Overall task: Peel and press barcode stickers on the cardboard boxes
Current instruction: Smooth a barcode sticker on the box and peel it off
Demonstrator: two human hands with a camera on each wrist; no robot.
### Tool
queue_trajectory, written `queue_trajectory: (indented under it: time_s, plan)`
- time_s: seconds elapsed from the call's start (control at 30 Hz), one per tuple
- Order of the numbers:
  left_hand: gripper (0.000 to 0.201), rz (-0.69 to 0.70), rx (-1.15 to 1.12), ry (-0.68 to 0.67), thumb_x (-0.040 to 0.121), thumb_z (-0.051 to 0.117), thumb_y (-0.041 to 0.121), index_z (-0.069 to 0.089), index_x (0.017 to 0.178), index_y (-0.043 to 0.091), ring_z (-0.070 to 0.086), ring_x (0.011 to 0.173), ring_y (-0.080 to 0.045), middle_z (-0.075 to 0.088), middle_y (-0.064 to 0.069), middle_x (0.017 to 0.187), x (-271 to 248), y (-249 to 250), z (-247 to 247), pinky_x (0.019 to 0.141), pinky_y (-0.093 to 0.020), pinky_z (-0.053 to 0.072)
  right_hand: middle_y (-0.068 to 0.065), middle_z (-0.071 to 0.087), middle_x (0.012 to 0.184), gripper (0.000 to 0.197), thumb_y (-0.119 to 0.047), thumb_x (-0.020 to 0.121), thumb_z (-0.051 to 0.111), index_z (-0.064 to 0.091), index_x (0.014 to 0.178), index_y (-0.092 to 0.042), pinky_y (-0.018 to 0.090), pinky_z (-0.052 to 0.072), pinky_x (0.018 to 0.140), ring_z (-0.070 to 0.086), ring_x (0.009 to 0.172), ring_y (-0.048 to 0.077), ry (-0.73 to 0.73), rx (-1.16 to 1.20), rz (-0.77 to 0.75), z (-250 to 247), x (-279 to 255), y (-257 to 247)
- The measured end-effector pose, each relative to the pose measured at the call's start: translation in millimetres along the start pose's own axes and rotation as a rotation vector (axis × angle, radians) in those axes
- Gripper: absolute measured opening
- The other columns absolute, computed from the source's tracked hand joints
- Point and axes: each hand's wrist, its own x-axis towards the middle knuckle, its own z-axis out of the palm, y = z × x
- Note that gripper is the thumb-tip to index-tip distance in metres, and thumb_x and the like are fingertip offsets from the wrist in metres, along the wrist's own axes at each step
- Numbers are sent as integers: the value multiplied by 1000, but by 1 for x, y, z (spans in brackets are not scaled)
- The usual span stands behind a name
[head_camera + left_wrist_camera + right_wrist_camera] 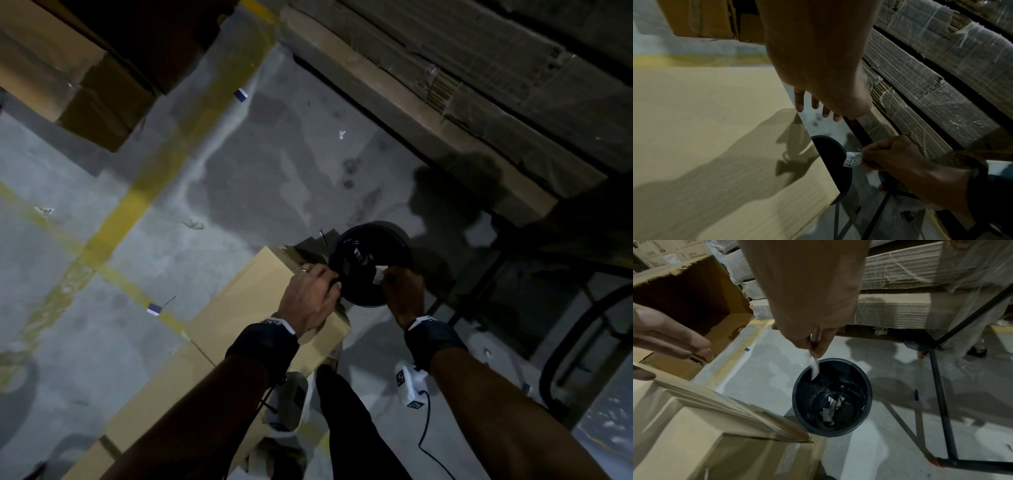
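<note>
Fingers (815,344) round one sticker strip (815,369)

A bin (370,267) stands on the floor (239,164) just right of the cardboard box (253,298). Paper scraps (831,408) lie in it; wrapped cardboard stacks (479,102) sit behind

Nothing here is legible to me. The sticker (852,160) pinched in my right hand (898,155) carries small dark print, too blurred to read. The label (789,457) on the cardboard box (701,443) side is just as faint.
</note>
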Motion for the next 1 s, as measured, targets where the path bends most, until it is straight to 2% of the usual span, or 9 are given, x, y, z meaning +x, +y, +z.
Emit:
queue_trajectory:
  time_s: [0.13, 0.23, 0.3, 0.4, 0.47, 0.53, 0.6, 0.87, 1.0]
  plan:
    - [58, -3, 4, -7, 100, 26, 48, 66, 124, 12, 56, 110, -30, 63, -8, 123, 0, 0, 1, 85, -45, 51, 6, 69, 63, 24, -13, 81, 54, 68, 61, -14, 31, 51, 56, 68, 59, 29, 39, 50, -74, -5, -2, -4]
    - [56, 10, 6, -2, 101, 28, 47, 66, 122, 12, 57, 108, -30, 63, -9, 120, -1, 1, 0, 85, -44, 51, 6, 70, 65, 14, -7, 75, 66, 68, 62, -13, 30, 49, 63, 69, 61, 30, 42, 49, -67, -12, -4, -12]
    - [54, 14, 9, 2, 101, 29, 46, 66, 120, 12, 57, 106, -30, 64, -9, 119, -2, 1, -2, 84, -44, 51, 9, 72, 73, 11, -6, 76, 77, 69, 70, -9, 32, 46, 70, 69, 70, 32, -12, 49, -7, -15, -5, -16]
    - [56, 11, -1, 4, 101, 28, 47, 66, 122, 12, 57, 107, -31, 63, -9, 120, -4, 3, -4, 84, -44, 51, 18, 74, 93, 3, 0, 86, 70, 73, 87, 0, 29, 36, 79, 69, 90, 37, -53, 62, 8, -14, -10, -18]
    - [60, 2, -10, 1, 99, 25, 49, 65, 124, 11, 57, 110, -31, 63, -10, 124, -6, 3, -6, 85, -45, 51, 17, 75, 101, 10, -2, 88, 67, 75, 92, -4, 24, 39, 84, 70, 98, 38, -63, 121, 32, -11, -14, -19]
    - [64, -10, -14, -19, 98, 22, 52, 63, 127, 12, 56, 112, -31, 61, -9, 127, -8, 4, -7, 87, -45, 51, 11, 75, 109, 15, -14, 90, 64, 76, 100, -15, 32, 51, 90, 69, 103, 35, -116, 88, 51, -11, -21, -24]
    - [67, -22, 0, -39, 96, 19, 53, 62, 129, 13, 55, 114, -31, 60, -8, 129, -12, 4, -6, 87, -45, 50, 11, 73, 117, 23, -19, 92, 61, 75, 110, -18, 38, 54, 92, 67, 107, 34, -185, 37, 28, -9, -31, -30]
    - [72, -26, 55, -81, 93, 16, 54, 57, 135, 12, 55, 116, -35, 58, -11, 132, -41, 15, -19, 90, -47, 49, 22, 67, 115, 29, -21, 101, 55, 64, 123, -3, 41, 51, 86, 64, 104, 40, -145, -32, -39, -15, -91, -55]
    - [52, -68, 118, -140, 101, 40, 38, 44, 147, 14, 48, 127, -35, 51, -11, 143, -63, 32, -29, 97, -47, 47, 24, 58, 136, 39, -23, 104, 48, 57, 135, 0, 49, 44, 107, 53, 126, 43, -167, -24, -21, -25, -120, -75]
